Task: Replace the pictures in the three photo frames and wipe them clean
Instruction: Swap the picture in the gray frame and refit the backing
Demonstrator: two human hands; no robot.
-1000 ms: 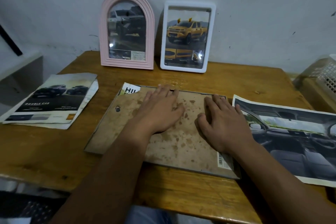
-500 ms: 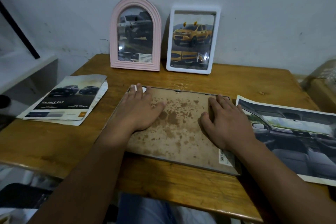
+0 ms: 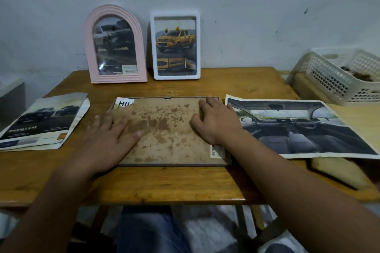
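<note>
**Both hands pressing on the frame's backing**

The frame (image 3: 170, 131) is lying face down under both palms on the table (image 3: 164, 187). The left hand (image 3: 109, 137) is resting flat, fingers spread, over its left edge. The right hand (image 3: 216, 121) is lying flat, fingers close together, tips at the far right corner.

White perforated basket (image 3: 337, 76) at right beyond wooden table (image 3: 164, 183); grey wall (image 3: 246, 6) behind.
</note>
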